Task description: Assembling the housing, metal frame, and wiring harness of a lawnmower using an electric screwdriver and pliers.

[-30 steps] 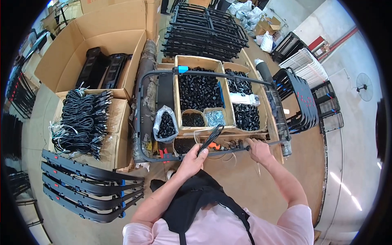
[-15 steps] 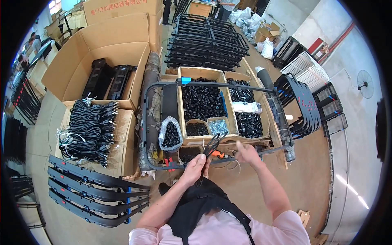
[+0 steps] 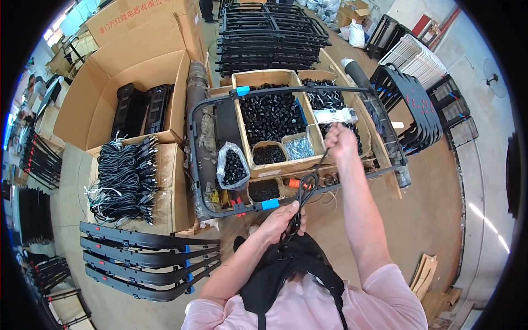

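Observation:
My left hand is closed around a looped black power cord, just in front of the frame's near rail. A strand of the cord runs up from the loops to my right hand, which is closed in a fist above the near right part of the parts box. A thin white tie seems to stick out beside that fist; its hold on it cannot be made out. Under both hands lies a black rounded rectangular tube frame with blue tape pieces. An orange-handled tool lies beyond the near rail.
Inside the frame stand a wooden box of black plastic parts, a tray of silver screws and a plastic bag of black parts. Bundled cords lie on a carton at left, above curved black panels. Black frames are stacked behind.
My right hand has moved forward, away from my left, and a cord strand now stretches between them. My left hand keeps the looped cord. The view has shifted slightly.

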Available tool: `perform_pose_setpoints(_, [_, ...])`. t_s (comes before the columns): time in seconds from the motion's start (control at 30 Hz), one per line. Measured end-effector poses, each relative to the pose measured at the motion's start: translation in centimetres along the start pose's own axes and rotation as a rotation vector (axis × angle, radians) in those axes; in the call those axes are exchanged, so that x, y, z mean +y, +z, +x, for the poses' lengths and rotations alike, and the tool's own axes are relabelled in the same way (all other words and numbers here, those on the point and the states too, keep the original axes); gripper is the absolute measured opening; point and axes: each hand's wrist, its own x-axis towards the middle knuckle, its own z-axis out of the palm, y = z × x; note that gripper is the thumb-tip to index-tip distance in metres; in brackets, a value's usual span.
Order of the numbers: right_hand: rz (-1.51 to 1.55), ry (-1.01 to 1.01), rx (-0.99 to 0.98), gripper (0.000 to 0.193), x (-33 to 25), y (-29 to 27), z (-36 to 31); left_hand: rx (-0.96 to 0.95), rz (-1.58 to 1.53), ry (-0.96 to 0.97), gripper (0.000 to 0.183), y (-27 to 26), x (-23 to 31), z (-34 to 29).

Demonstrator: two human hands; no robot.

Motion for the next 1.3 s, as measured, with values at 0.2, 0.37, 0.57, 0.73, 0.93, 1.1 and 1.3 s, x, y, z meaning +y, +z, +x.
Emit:
perform_pose_setpoints(0.2, [0.018,-0.169,0.077,0.026,-6.9,-2.0,3.0,-0.008,0.191,-0.004,0.041,2.4,-0.6,-3.0])
perform_pose_setpoints(0.37, [-0.124,-0.22,-0.067,0.026,-8.4,-0.6,0.0,0.134,0.578,0.132,0.041,2.0,-2.5,-4.8])
perform_pose_setpoints(0.57, [-0.257,-0.254,-0.34,0.026,-7.2,-2.7,-11.1,0.211,1.406,0.336,0.031,1.1,-5.1,-6.9])
perform_pose_setpoints(0.73, [-0.294,-0.065,-0.53,0.023,-4.7,-6.7,-18.8,0.593,1.505,0.592,0.023,7.8,0.2,-8.3])
perform_pose_setpoints(0.93, [-0.416,0.063,-0.792,0.025,-1.2,-11.6,-22.1,0.8,1.394,0.99,0.027,14.5,3.2,-3.9])
perform_pose_setpoints(1.1, [-0.616,0.004,-0.932,0.027,0.0,-14.2,-22.7,0.566,0.383,0.507,0.043,13.3,-1.9,-1.8])
perform_pose_setpoints(1.3, [-0.793,-0.025,-0.946,0.025,2.1,-16.5,-22.9,0.776,0.431,0.708,0.028,13.4,-5.0,-2.3])
